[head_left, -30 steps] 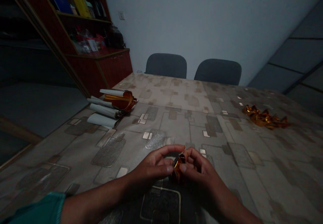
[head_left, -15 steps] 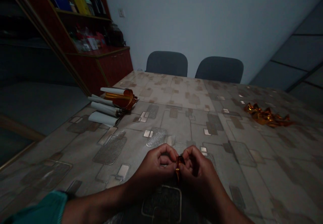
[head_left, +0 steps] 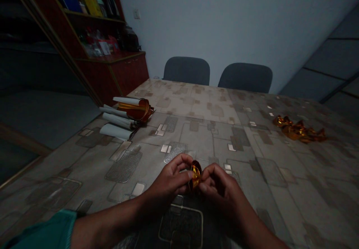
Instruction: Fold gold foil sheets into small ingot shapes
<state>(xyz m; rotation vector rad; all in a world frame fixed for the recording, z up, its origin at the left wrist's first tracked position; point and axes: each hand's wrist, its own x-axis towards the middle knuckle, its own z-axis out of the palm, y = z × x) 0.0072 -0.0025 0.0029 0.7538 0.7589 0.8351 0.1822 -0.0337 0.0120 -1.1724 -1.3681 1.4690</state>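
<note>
Between my hands, above the near part of the table, is a small folded piece of shiny gold foil paper (head_left: pixel 196 175). My left hand (head_left: pixel 179 174) pinches its left side, the thumb lying across the gold face. On the other side my right hand (head_left: pixel 217 183) has thumb and fingertips closed on the right edge of the paper. Part of the paper is hidden behind the fingers. Several folded gold paper pieces (head_left: pixel 301 130) lie in a row at the right of the table. At the left sits a stack of curled gold paper sheets (head_left: pixel 131 110) with pale backs.
The table (head_left: pixel 196 140) has a patterned cover. Two grey chairs (head_left: pixel 186 70) stand at its far side, before a pale wall. A red-brown cabinet (head_left: pixel 127 73) with shelves of goods is at the far left. The room is dim.
The foil paper has opened wider between my hands and shows more of its gold face. My left thumb has shifted onto it, and my hands are slightly farther apart.
</note>
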